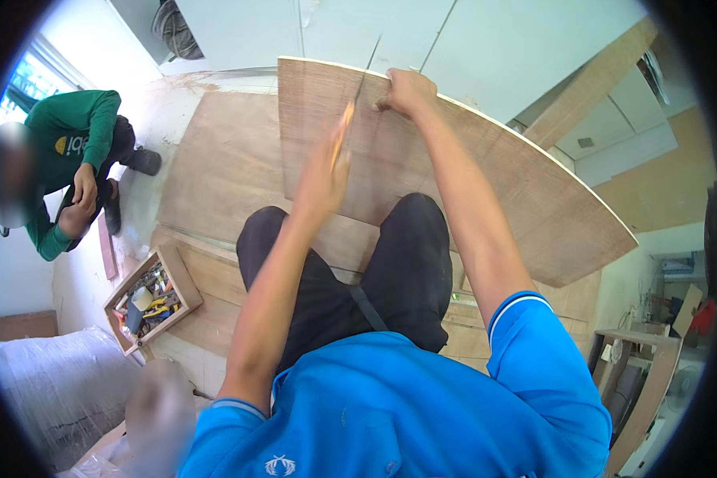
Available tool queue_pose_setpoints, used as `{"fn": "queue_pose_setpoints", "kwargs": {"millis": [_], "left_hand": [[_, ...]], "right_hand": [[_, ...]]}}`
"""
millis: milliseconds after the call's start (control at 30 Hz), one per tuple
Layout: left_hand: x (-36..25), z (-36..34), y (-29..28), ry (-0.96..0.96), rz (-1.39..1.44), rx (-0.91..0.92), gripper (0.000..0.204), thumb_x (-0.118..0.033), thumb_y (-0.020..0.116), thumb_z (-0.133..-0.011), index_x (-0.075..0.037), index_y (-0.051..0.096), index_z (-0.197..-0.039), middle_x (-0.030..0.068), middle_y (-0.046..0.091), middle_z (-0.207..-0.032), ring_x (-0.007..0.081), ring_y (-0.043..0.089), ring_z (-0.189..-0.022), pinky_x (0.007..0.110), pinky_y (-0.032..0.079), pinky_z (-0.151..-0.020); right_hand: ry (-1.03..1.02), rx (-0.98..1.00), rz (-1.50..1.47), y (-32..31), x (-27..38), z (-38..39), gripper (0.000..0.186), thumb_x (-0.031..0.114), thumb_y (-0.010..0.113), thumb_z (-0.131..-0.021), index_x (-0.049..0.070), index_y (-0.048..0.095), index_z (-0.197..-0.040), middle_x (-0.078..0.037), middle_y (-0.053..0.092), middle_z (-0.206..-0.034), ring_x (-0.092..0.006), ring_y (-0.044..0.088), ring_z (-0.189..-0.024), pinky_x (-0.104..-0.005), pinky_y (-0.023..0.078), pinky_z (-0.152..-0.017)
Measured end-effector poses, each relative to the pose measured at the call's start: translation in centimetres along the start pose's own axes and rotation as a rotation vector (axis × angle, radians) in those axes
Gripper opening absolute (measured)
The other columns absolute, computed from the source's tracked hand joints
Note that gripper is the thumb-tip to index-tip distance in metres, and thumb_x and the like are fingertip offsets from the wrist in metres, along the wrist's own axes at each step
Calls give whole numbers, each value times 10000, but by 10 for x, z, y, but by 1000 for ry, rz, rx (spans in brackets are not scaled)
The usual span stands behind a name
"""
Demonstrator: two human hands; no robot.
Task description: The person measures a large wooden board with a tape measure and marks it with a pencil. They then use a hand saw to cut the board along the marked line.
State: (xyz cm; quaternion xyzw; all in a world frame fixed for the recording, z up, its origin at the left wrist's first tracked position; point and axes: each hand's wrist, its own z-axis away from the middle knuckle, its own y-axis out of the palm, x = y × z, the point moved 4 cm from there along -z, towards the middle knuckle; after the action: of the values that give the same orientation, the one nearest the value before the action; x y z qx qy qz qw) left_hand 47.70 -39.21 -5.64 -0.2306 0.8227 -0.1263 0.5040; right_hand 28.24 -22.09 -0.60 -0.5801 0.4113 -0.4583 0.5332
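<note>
Scene is brightly and evenly lit by daylight. Main source is the window (32, 80) at upper left, blown out with glare spilling onto the adjacent white wall (95, 32). Shadows are soft and faint. Fisheye distortion bends straight edges, notably the plywood panel (486, 167), toward a black circular rim. The left hand (324, 171) shows motion blur; elsewhere focus is acceptable.

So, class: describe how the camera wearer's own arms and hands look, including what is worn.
Both forearms are bare, as are the left hand and right hand: no gloves, watch or rings show. Short bright blue sleeves end in white-striped cuffs above the elbows.
</note>
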Motion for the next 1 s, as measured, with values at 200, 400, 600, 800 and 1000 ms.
{"fn": "queue_pose_setpoints", "kwargs": {"millis": [200,400,600,800,1000], "left_hand": [[-84,115,-73,-247,67,174,508,-58,551,-1042,-27,447,-1538,230,555,-1513,362,526,-1429,432,403,-1182],[-1,-48,11,-125,53,14,569,-82,561,-1016,-114,425,-1567,259,598,-1420,447,590,-1295,460,478,-1075],[-92,87,-60,-370,43,205,564,-34,548,-1014,-95,424,-1561,240,566,-1477,401,571,-1331,440,473,-1081],[-62,46,-36,-426,55,230,596,-1,560,-992,-106,433,-1565,213,528,-1540,340,513,-1437,414,412,-1173],[-15,-19,0,-39,-15,16,614,4,544,-967,-105,429,-1560,286,564,-1449,475,591,-1278,477,489,-1064]], "right_hand": [[83,13,-2,0,-21,11,596,472,941,-661,127,722,-1094,-100,772,-1086,-308,725,-1060,-468,572,-859],[-14,-43,0,-2,4,2,585,501,935,-659,111,710,-1032,-106,771,-1051,-324,720,-1059,-470,568,-847],[61,32,-12,2,-13,10,595,490,941,-668,124,718,-1080,-100,772,-1084,-308,714,-1095,-461,569,-878],[79,15,6,-5,-20,12,593,488,934,-690,128,722,-1110,-104,769,-1109,-308,714,-1109,-457,572,-884],[-5,-9,13,-2,0,4,600,486,940,-658,106,720,-1066,-90,775,-1045,-302,718,-1061,-464,559,-850]]}}
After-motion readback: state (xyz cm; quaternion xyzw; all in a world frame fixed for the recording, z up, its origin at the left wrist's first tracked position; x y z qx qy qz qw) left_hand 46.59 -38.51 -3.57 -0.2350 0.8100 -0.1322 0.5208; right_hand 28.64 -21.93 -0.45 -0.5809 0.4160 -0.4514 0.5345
